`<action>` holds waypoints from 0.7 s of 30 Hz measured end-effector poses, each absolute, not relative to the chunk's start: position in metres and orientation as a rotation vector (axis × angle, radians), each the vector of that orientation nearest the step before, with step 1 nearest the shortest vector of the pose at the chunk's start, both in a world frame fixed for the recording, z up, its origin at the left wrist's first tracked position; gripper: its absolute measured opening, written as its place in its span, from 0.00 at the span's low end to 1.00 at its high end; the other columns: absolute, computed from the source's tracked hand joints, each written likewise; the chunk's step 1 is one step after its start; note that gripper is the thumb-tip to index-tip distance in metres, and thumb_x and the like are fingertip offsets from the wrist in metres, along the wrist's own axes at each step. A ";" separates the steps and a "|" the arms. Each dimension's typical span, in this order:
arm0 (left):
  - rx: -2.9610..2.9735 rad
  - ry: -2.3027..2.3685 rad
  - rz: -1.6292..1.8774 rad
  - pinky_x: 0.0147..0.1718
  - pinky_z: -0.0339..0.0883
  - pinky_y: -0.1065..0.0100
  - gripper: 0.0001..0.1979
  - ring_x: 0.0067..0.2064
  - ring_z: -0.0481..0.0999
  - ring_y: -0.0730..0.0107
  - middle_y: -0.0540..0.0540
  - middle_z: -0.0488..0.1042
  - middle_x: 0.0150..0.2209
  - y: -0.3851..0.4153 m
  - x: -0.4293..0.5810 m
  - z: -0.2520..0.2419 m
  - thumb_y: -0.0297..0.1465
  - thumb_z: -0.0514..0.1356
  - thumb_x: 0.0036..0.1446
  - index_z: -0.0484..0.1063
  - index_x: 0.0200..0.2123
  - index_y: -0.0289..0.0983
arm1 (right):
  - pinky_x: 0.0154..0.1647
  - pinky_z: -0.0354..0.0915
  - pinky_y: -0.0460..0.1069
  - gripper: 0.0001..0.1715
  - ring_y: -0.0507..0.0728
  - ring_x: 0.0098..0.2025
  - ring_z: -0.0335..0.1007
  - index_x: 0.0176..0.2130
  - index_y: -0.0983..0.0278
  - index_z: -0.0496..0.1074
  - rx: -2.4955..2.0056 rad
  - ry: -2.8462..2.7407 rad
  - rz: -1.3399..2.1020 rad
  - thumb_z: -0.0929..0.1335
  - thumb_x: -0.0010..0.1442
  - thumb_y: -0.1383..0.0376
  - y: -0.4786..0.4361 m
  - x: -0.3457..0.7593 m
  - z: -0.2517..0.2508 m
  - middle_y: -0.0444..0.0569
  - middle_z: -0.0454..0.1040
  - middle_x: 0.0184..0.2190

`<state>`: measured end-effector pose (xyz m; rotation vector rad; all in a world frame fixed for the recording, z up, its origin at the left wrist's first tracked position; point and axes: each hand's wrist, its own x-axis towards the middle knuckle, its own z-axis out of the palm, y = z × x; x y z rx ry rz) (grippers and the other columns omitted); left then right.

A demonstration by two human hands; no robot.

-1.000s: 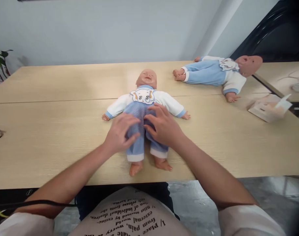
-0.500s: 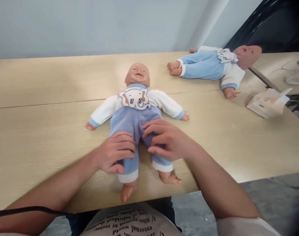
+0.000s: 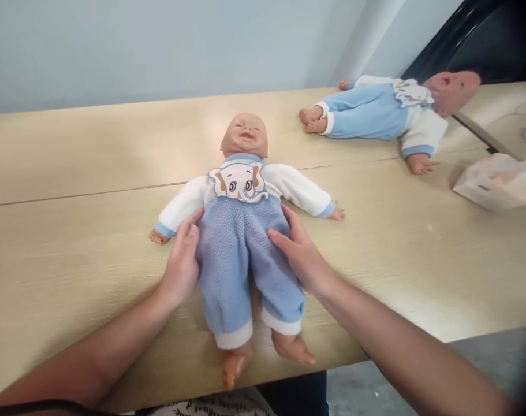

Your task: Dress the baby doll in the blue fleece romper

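Note:
A baby doll [image 3: 245, 231] lies on its back on the wooden table [image 3: 93, 242], head toward the wall and feet near the front edge. It wears blue fleece trousers, white sleeves and an elephant face on its chest. My left hand [image 3: 185, 257] is against the doll's hip on the left, fingers along the side. On the other side my right hand [image 3: 299, 248] clasps the hip, thumb on top of the trousers and fingers partly hidden beside the waist. The doll rests between both hands.
A second doll [image 3: 370, 112] in similar clothes lies sideways at the back right. Near the right edge stands a pale tissue packet [image 3: 492, 182]. Behind the table is a grey wall [image 3: 159, 46], with a dark object [image 3: 483, 46] at the top right.
Both hands have moved from the top of the doll's legs outward and up to the sides of its hips. The doll's legs show more fully, and the view has shifted slightly.

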<state>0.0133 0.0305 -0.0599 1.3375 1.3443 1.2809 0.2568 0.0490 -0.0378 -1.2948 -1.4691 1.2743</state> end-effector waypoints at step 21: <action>2.561 0.787 1.188 0.70 0.55 0.47 0.23 0.63 0.73 0.55 0.43 0.78 0.56 0.017 0.009 -0.032 0.48 0.47 0.73 0.74 0.55 0.44 | 0.68 0.62 0.65 0.23 0.64 0.63 0.70 0.52 0.57 0.74 -0.679 -2.207 0.599 0.59 0.71 0.49 0.039 0.261 -0.016 0.54 0.78 0.54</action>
